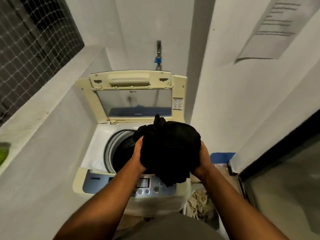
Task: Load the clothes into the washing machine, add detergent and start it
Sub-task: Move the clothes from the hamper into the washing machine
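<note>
A cream top-loading washing machine (86,172) stands in a narrow alcove with its lid (135,97) raised against the wall. Its dark drum opening (121,153) shows on the left side. A bundle of black clothes (169,146) is held above the drum's right half and the control panel (147,186). My left hand (138,153) grips the bundle's left side and my right hand (202,161) grips its right side. A loose end of cloth hangs over the panel's buttons.
White walls close in on both sides. A ledge (34,110) runs along the left under a netted window, with something green (4,153) on it. A tap with blue fitting (158,54) is behind the machine. Pale cloth (199,203) lies at the machine's right, beside a glass door (285,187).
</note>
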